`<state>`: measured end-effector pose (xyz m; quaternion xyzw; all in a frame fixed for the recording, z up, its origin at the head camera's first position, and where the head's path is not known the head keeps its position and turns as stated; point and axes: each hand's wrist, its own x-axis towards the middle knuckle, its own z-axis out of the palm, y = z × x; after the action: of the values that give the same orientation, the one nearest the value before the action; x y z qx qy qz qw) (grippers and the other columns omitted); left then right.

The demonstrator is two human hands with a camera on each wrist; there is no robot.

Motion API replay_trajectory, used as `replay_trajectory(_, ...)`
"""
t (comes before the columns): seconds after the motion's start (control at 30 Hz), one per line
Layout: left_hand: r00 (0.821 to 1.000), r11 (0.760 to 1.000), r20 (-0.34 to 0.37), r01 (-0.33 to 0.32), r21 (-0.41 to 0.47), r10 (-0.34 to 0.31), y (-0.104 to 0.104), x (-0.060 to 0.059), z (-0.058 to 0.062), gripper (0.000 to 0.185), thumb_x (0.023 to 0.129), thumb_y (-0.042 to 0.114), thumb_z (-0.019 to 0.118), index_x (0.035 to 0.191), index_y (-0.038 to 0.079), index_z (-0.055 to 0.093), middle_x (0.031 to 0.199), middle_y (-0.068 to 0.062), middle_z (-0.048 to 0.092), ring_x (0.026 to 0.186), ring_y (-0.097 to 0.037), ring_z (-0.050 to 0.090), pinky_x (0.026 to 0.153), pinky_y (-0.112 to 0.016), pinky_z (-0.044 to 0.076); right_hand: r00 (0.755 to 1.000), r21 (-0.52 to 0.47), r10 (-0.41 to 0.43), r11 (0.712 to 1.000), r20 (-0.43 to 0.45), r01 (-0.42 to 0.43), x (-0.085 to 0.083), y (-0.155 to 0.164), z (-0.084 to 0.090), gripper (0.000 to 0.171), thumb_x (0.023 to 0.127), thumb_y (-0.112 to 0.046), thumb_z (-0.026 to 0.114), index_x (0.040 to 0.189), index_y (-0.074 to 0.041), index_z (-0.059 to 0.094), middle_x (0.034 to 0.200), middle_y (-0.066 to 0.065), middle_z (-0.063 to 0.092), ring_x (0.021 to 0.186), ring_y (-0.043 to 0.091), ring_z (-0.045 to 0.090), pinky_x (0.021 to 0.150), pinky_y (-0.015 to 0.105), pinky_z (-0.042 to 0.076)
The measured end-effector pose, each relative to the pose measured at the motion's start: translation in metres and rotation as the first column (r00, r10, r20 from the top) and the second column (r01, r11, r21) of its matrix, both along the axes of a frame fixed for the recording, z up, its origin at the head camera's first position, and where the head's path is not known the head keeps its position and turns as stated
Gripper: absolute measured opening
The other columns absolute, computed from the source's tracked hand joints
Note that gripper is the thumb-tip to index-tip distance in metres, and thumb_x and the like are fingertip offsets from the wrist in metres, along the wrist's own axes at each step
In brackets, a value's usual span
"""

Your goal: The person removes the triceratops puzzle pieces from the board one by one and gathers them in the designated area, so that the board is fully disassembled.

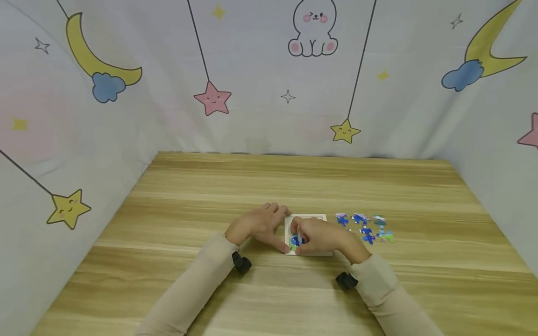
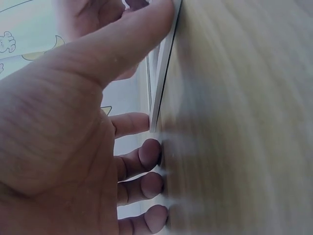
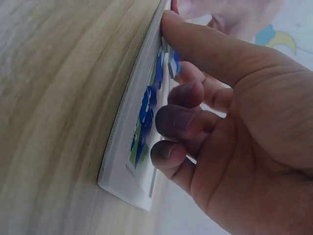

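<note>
A white puzzle tray (image 1: 308,216) lies on the table with blue and green puzzle pieces (image 3: 145,110) inside it. My left hand (image 1: 262,226) is spread at the tray's left side, thumb by the near corner and index fingertip at the far one. Its other fingertips (image 2: 151,185) rest on the table in the left wrist view. Over the tray, my right hand (image 1: 321,234) has curled fingers and pinches a small puzzle piece (image 3: 173,64), which stands tilted above the tray. The right thumb is at the tray's rim. That hand hides much of the tray's inside.
Several loose puzzle pieces (image 1: 367,234) lie on the wooden table (image 1: 201,191) to the right of the tray. A pale printed cloth (image 1: 260,60) with moons and stars surrounds the table at the back and sides.
</note>
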<state>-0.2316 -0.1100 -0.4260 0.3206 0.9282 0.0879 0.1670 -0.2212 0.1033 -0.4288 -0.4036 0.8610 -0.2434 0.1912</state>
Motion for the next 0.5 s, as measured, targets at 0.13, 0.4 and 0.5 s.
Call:
replay_trajectory(0.13,1.0,1.0,0.003,-0.014,-0.013,0.014,0.001,0.0,0.0,0.089,0.076,0.063,0.078,0.14,0.012,0.041,0.116,-0.007,0.051,0.102,-0.021,0.046,0.088,-0.035,0.046,0.999,-0.038,0.035,0.999,-0.026,-0.036,-0.002,0.0,0.0,0.028,0.087,-0.014,0.079,0.102,-0.009,0.056,0.082,-0.001,0.052,0.072,0.008,0.045,0.066,0.026,0.041)
replay_trajectory(0.4,0.999,0.999,0.016,-0.036,-0.025,0.037,0.004,0.0,-0.004,0.091,0.076,0.065,0.078,0.141,0.013,0.04,0.12,-0.007,0.052,0.106,-0.021,0.047,0.091,-0.036,0.047,0.996,-0.113,0.065,0.992,0.065,-0.057,-0.008,0.02,0.01,0.012,0.097,-0.012,0.067,0.093,-0.014,0.056,0.082,-0.007,0.057,0.071,0.009,0.054,0.063,0.026,0.046)
replay_trajectory(0.5,0.998,0.999,0.023,-0.05,-0.015,0.051,0.004,0.0,-0.002,0.093,0.075,0.064,0.079,0.142,0.013,0.04,0.128,-0.009,0.053,0.112,-0.023,0.049,0.095,-0.038,0.046,0.998,-0.123,0.024,0.992,0.062,-0.017,-0.011,0.038,0.017,0.011,0.096,-0.013,0.068,0.093,-0.014,0.057,0.082,-0.007,0.057,0.071,0.01,0.054,0.064,0.027,0.046)
